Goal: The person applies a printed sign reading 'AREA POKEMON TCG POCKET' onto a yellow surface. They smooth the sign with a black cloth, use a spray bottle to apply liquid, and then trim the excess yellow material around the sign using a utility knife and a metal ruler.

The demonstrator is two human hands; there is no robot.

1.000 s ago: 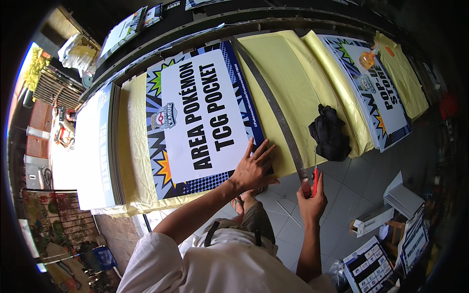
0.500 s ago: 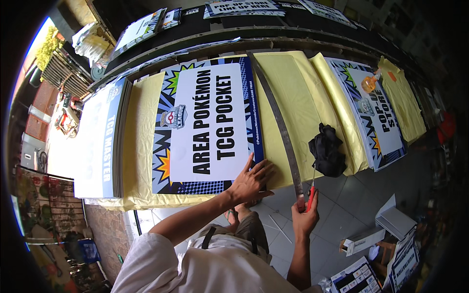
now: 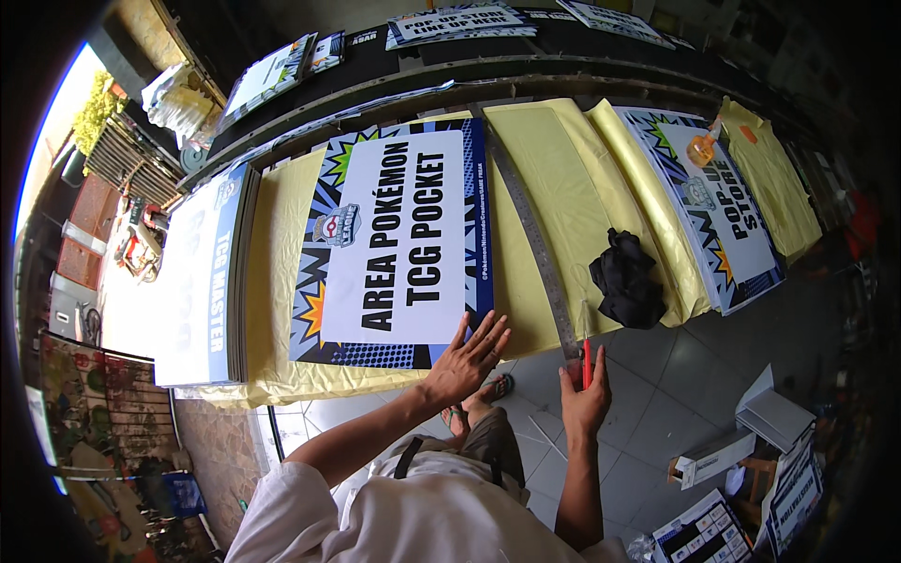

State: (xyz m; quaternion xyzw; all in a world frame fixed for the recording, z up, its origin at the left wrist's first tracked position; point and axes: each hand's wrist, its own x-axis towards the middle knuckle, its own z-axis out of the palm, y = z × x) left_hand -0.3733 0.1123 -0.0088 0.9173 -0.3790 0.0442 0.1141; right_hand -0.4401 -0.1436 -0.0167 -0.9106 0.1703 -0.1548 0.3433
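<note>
A large printed sign board [image 3: 394,244], white in the middle with a blue patterned border, lies on yellow wrapping sheeting [image 3: 537,131]. My left hand [image 3: 464,364] rests flat with fingers extended over its near right corner. Right of the board, a long dark metal ruler [image 3: 533,225] runs from the far side to the near edge. At the ruler's near end, my right hand [image 3: 586,399] grips a red utility knife [image 3: 588,364], its blade pointing away from me. The thumb is beside the ruler's end; whether it also holds the ruler is hard to see. A crumpled black cloth [image 3: 627,281] lies farther right.
Stacked pale boards [image 3: 202,291] stand at the left. More printed boards [image 3: 699,202] lie at the right, an orange tape dispenser [image 3: 702,148] on top. Behind runs a black surface with further signs [image 3: 460,23]. An opened white box [image 3: 718,458] is on the tiled floor [image 3: 657,375].
The sign board has turned slightly, its near end shifting left. My left hand has moved left with it, fingers now flatter. The knife in my right hand stands a little more upright.
</note>
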